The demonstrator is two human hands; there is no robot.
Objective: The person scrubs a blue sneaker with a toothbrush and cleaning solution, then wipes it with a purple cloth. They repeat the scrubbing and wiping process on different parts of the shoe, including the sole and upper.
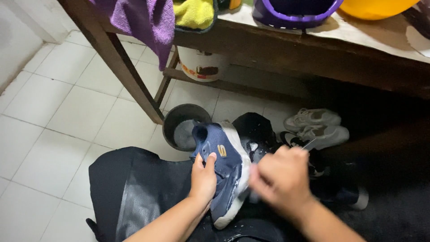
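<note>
Head view, looking down at lap & floor.

Left hand (pixel 204 177) grips a navy blue sneaker (pixel 224 172) w/ white sole, fingers wrapped over the upper near the collar, thumb on top. Shoe sits tilted on its side over the person's lap, opening toward the far side, sole edge facing right. Small gold mark shows on its side.

Right hand (pixel 280 179) is blurred w/ motion, just right of the sneaker, pressed at the white sole edge. Fingers curled in, closed narrow around smth small; a thin light bit sticks out far side of the fist, poss. a brush handle – can't tell what exactly.

Lap is covered by a black apron (pixel 130 188), shiny & wet-looking, w/ water drops near the shoe.

Beyond the sneaker, on the white tile floor (pixel 58 112): a dark round bucket (pixel 181 125) w/ water in it, just far-left of the shoe. Right of it, a pair of pale grey-white sneakers (pixel 316 125) lying under the table, in shadow. Another dark shoe (pixel 345 195) lies near right, partly hidden by the right arm.

Far side: wooden table (pixel 286 49) w/ slanted leg. Purple cloth (pixel 145 20) hangs off its left edge, yellow cloth (pixel 195 12) beside it. Purple basin (pixel 291 11) and yellow basin (pixel 374 8) on top. White tub (pixel 201 67) on the lower shelf.
</note>
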